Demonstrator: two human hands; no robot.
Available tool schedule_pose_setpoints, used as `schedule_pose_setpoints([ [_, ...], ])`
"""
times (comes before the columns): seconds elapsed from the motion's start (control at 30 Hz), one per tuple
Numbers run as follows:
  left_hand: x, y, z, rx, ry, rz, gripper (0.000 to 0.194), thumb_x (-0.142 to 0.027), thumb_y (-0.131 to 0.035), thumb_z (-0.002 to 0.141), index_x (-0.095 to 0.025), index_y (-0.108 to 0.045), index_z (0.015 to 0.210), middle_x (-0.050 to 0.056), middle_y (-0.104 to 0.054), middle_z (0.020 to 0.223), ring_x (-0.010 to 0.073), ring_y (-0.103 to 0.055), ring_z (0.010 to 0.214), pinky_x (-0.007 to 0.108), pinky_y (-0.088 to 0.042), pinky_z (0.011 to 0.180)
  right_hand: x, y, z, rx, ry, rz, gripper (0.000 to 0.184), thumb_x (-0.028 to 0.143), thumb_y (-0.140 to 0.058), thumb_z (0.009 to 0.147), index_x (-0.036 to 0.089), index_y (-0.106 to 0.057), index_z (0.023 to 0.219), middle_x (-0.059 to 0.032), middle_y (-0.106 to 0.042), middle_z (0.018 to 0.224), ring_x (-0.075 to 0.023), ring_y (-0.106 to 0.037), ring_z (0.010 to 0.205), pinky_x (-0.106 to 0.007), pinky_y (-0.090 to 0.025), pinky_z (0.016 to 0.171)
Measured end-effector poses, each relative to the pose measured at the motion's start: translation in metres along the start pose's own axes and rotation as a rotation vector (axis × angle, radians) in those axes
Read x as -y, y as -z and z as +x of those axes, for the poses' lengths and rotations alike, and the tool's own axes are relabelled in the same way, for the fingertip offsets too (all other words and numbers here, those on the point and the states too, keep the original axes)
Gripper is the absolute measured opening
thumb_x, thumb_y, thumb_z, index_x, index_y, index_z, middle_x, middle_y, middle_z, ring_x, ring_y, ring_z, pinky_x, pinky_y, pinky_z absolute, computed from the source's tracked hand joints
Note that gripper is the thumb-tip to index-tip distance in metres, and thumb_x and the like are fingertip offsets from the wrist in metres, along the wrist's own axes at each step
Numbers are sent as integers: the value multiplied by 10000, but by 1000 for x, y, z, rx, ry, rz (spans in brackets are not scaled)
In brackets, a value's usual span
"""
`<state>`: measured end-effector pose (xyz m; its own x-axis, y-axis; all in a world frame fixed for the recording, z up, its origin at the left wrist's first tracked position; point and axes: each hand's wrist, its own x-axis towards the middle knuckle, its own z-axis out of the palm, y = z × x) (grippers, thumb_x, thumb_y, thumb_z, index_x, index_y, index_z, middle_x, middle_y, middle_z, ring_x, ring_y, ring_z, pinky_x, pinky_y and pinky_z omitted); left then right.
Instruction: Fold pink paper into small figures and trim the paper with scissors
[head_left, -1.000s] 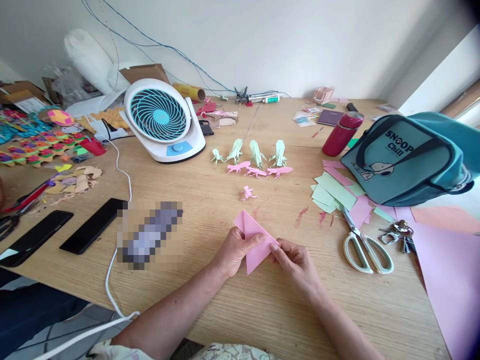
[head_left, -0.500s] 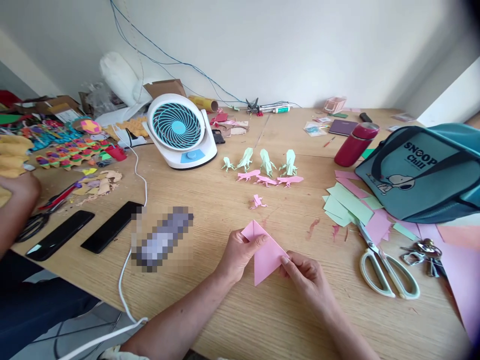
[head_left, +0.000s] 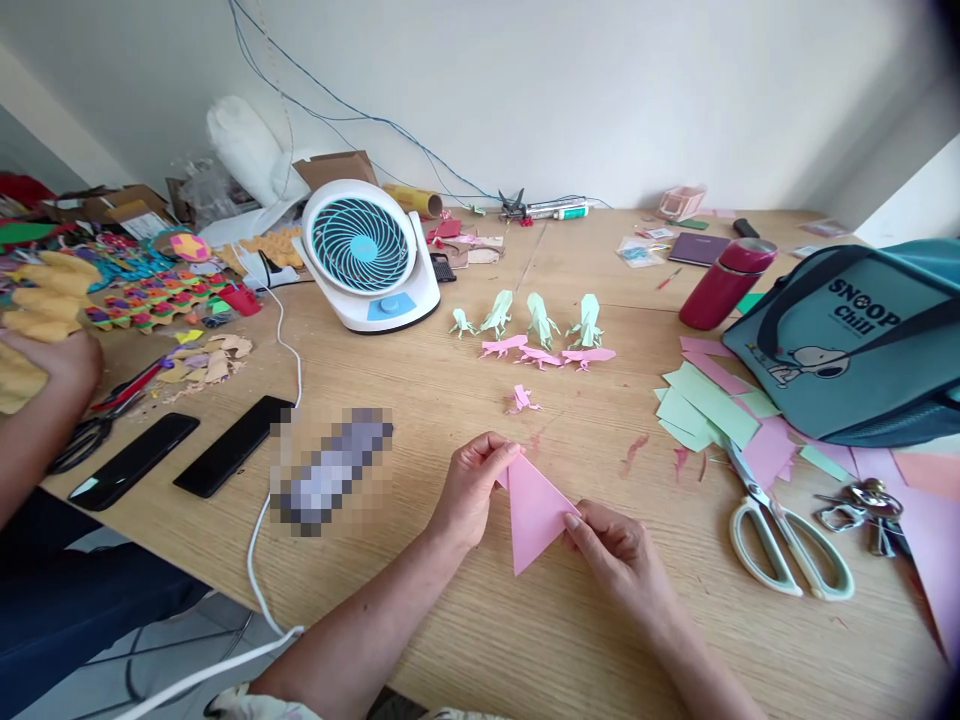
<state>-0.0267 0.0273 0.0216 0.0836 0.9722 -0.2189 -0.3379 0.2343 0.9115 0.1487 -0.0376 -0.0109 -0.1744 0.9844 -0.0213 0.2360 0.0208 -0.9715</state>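
Observation:
A folded sheet of pink paper point(head_left: 534, 512) is held up between my two hands, one pointed corner hanging down. My left hand point(head_left: 474, 490) pinches its upper left corner between thumb and fingers. At the right corner, my right hand point(head_left: 611, 540) grips the edge, thumb on top. Just beyond the paper sits a small pink origami figure point(head_left: 523, 400). Farther back stand several green origami figures point(head_left: 541, 320), with pink origami figures point(head_left: 538, 357) in a row before them.
Scissors point(head_left: 780, 540), keys point(head_left: 870, 505) and green paper pieces point(head_left: 705, 400) lie right, by a blue bag point(head_left: 862, 340) and red flask point(head_left: 727, 285). A fan point(head_left: 364, 250), phones point(head_left: 232, 445) and a white cable point(head_left: 259, 560) are left, near another person's hand point(head_left: 64, 375).
My left thumb has slid up from the paper's face to its upper left corner, and more of the pink surface shows. The view has shifted slightly.

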Motion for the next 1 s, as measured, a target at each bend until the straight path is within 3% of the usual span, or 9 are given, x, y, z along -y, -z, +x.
schedule_pose_setpoints([
  [0.23,4,0,0,51,102,-80,376,-404,-815,696,-155,-535,671,-45,-531,672,61,-409,573,177,-327,545,0,-1,0,-26,-21,81,448,510,-486,952,194,-480,634,14,-427,622,-132,-378,593,-265,-299,554],
  [0.43,5,-5,-5,76,163,9,419,-393,-839,669,-152,-496,650,-56,-466,613,63,-407,567,182,-338,540,0,-1,1,-52,-28,138,454,526,-533,927,187,-516,625,13,-466,615,-129,-404,593,-256,-320,555],
  [0.63,9,-6,-5,-11,109,21,417,-360,-867,619,-146,-509,620,-56,-489,595,65,-422,567,196,-345,555,-2,0,2,-61,-66,245,396,513,-588,898,170,-627,705,-19,-580,677,-149,-500,648,-259,-390,601],
  [1.0,11,-10,-12,20,146,65,374,-373,-876,605,-141,-587,653,-22,-574,607,94,-496,575,220,-390,564,6,6,3,-37,-60,212,469,539,-549,916,181,-587,616,-6,-533,631,-142,-479,618,-266,-368,590],
])
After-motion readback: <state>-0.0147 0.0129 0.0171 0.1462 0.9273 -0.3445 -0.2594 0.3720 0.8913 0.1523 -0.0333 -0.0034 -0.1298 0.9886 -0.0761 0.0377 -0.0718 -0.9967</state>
